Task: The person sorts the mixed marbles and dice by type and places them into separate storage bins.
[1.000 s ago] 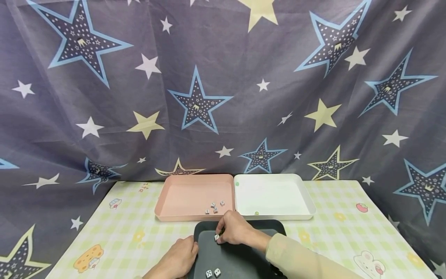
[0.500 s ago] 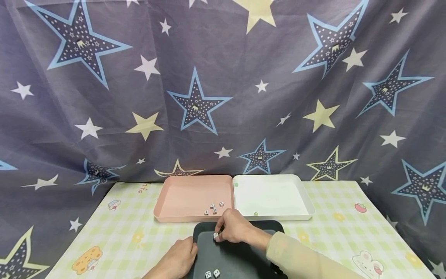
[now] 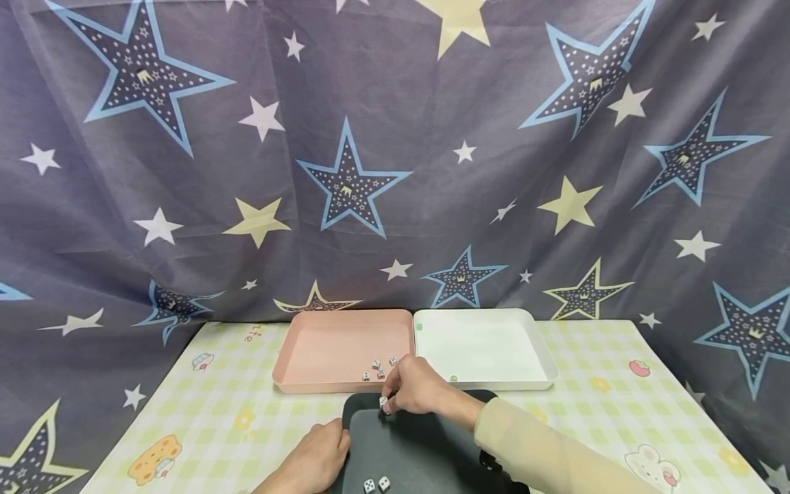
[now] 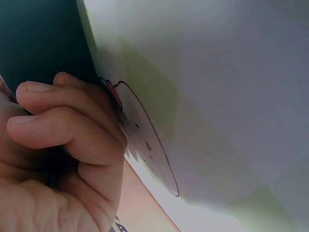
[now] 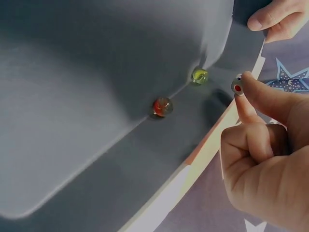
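Observation:
My right hand [image 3: 420,387] pinches a small white die [image 5: 237,86] between thumb and forefinger, its other fingers curled in. It hovers over the far rim of the dark grey tray [image 3: 407,453]. My left hand [image 3: 311,456] grips that tray's left edge, thumb on the rim and fingers bent underneath. Two more dice lie side by side near the tray's front, one die [image 3: 369,486] left of the other die [image 3: 385,484]. In the right wrist view a red-and-clear marble [image 5: 162,107] and a yellow-green marble [image 5: 199,75] rest along the edge of the tray floor.
Behind the dark tray stand a pink tray [image 3: 339,336] with several dice [image 3: 366,376] at its front right, and a white tray [image 3: 481,343] holding green marbles [image 3: 453,378]. A checked cloth [image 3: 228,405] covers the table. A star-patterned curtain [image 3: 395,89] hangs behind.
My right hand has lifted the die and moved away from me, from over the dark tray's floor to its far rim. The left hand stays on the tray edge.

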`<state>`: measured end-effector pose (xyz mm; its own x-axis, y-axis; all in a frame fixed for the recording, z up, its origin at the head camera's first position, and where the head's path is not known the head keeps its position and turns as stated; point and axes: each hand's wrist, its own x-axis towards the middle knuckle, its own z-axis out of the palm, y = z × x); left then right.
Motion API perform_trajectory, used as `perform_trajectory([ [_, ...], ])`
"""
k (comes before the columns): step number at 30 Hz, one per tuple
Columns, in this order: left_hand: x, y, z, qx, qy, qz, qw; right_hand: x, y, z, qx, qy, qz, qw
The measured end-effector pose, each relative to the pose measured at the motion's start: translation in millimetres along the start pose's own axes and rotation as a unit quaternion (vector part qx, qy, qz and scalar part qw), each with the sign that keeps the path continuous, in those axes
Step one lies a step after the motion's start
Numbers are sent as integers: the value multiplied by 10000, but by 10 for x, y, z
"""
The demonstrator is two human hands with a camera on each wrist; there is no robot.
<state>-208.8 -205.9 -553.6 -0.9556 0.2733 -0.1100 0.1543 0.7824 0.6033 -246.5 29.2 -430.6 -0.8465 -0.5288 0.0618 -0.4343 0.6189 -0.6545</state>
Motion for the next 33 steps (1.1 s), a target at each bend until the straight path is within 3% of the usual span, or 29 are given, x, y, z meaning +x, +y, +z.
perform_trajectory([
  [10,-13,-9,-13,-13,-43,-7,10000,112,-49,-44,22,88,162,9998],
  [23,4,-28,6,-22,-91,25,10000,321,-49,-79,-13,360,15,9993],
  [33,-16,-11,5,4,-93,41,9999,467,-23,-65,1,529,323,9981],
])
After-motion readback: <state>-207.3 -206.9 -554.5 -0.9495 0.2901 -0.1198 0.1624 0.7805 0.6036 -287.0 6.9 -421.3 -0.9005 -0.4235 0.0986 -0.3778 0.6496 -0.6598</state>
